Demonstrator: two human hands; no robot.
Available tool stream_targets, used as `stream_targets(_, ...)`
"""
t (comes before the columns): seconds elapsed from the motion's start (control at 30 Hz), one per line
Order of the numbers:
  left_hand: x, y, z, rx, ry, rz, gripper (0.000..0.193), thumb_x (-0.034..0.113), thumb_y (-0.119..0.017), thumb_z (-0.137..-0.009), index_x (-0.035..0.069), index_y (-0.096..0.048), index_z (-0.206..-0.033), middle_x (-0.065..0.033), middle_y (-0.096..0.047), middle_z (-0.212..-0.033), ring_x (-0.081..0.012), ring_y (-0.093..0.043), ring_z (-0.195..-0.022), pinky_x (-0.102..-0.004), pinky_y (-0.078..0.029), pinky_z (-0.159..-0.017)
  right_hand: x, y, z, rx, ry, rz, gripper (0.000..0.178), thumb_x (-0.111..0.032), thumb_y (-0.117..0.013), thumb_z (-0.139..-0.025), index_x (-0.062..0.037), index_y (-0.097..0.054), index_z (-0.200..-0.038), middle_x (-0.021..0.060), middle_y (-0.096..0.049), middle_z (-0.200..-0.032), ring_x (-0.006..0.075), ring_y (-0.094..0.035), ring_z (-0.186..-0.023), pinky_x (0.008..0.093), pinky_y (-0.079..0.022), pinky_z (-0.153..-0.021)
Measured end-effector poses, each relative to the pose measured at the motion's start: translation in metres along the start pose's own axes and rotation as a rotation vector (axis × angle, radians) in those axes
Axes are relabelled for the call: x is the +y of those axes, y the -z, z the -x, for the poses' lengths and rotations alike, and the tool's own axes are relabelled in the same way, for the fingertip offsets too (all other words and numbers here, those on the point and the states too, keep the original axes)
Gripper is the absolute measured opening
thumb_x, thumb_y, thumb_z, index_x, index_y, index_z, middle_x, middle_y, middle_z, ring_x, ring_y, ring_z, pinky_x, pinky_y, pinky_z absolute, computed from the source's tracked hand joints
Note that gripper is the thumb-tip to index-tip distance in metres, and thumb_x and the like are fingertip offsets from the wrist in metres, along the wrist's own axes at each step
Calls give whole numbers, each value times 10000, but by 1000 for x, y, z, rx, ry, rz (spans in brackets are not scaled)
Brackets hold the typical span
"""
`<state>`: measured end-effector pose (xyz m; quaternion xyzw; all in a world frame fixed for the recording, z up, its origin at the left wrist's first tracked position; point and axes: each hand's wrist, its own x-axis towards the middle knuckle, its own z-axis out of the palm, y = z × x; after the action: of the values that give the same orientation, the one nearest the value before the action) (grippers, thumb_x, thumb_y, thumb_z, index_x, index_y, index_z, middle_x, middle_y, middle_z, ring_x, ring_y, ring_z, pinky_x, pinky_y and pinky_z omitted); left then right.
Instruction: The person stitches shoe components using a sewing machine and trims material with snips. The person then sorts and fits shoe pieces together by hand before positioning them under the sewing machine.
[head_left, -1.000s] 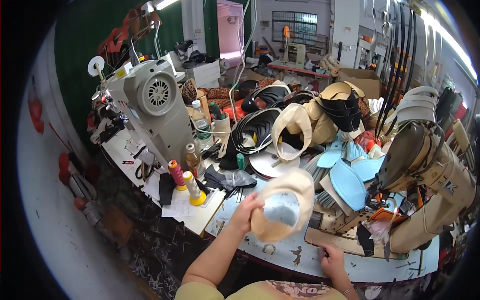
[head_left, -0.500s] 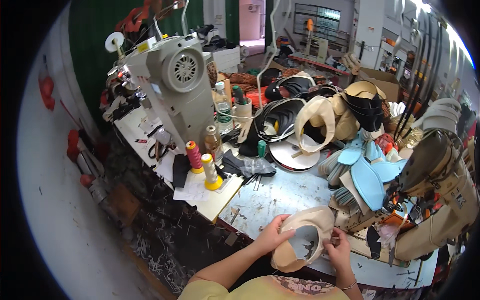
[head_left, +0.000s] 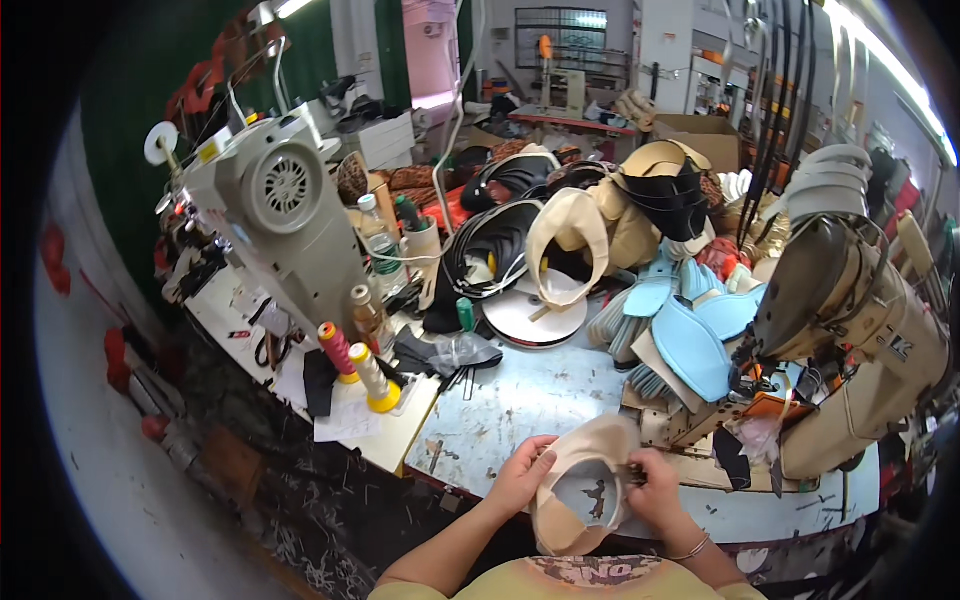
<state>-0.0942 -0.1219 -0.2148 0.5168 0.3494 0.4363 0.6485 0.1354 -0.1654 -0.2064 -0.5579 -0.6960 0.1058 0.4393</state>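
Note:
A beige ring-shaped fabric piece (head_left: 563, 527), which looks like a shoe upper, is held over the table's front edge. Its opening faces up, with the blue tabletop (head_left: 520, 400) seen through it. My left hand (head_left: 522, 476) pinches its left side, thumb on top and fingers beneath. On the opposite side, my right hand (head_left: 655, 488) has its fingers closed at the piece's rim; the fingertips are partly hidden. A similar beige upper (head_left: 598, 228) leans on a white reel (head_left: 520, 318) farther back.
Thread cones (head_left: 373, 378) stand on the left side table, beside a grey sewing machine (head_left: 300, 250). Stacked light-blue pieces (head_left: 688, 345) lie at the right, next to a beige sewing machine (head_left: 845, 320). Black uppers (head_left: 490, 245) are piled at the back.
The view has swung to the right, so the surroundings sit farther left. My right hand has shifted up along the beige upper, whose far end is blurred by motion. Both hands still hold it.

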Motion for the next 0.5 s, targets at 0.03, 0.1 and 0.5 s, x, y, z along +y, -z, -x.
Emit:
stream_targets(0.03,-2,0,0,-12,0,-6,371,262,-460,-966,13,-436,-1240,-60,-572,-1069,-100,-524,-962,-240,-433,-818,-1,-3,4,-170,-132,-46,301,18,-636,-657,-23,-584,-951,167,-591,-943,281,-614,-797,344,-508,-651)
stream_targets(0.1,-5,1,-1,39,35,-19,327,218,-480,-957,7,-476,-1207,-57,-578,-1057,-95,-532,-940,-235,-440,-803,-3,-5,7,-246,-228,-66,392,16,-632,-662,-22,-564,-1046,182,-601,-960,298,-622,-840,356,-510,-697)
stream_targets(0.5,19,62,-22,263,-21,222,220,32,-575,-853,16,-573,-1073,-65,-620,-938,-137,-596,-825,-270,-494,-767,4,-4,-1,-262,-44,-127,382,-22,-689,-695,-44,-575,-1059,102,-616,-877,235,-614,-789,318,-501,-696)
